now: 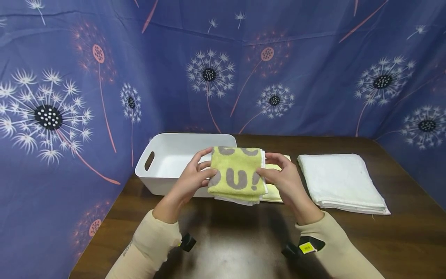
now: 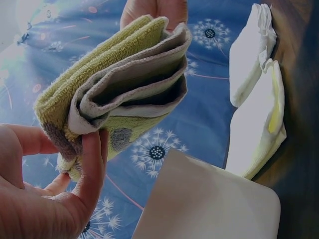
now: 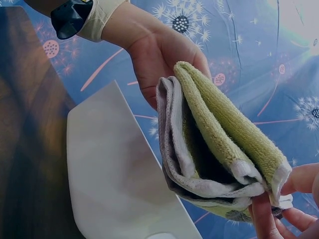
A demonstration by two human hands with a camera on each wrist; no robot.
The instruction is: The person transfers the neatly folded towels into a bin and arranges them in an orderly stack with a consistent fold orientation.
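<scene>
Both hands hold up a folded yellow-green towel (image 1: 237,172) with grey letter shapes and white edges. My left hand (image 1: 189,178) pinches its left side, thumb on the front face and fingers behind. On the opposite side my right hand (image 1: 283,176) grips the edge between thumb and fingers. Several folded layers show at the towel's end in the left wrist view, where the left hand (image 2: 60,184) has a finger in among them. The right wrist view shows the folds of the towel (image 3: 224,139) from the other end, with the right hand's fingertips (image 3: 264,216) at the corner.
Behind the left hand stands a white bin (image 1: 156,186) with an oval handle hole. A pale yellow folded cloth (image 1: 273,193) lies partly hidden behind the held towel. Farther right, a folded white towel (image 1: 341,182) lies on the brown wooden table (image 1: 393,240). A patterned blue curtain (image 1: 306,69) hangs around it.
</scene>
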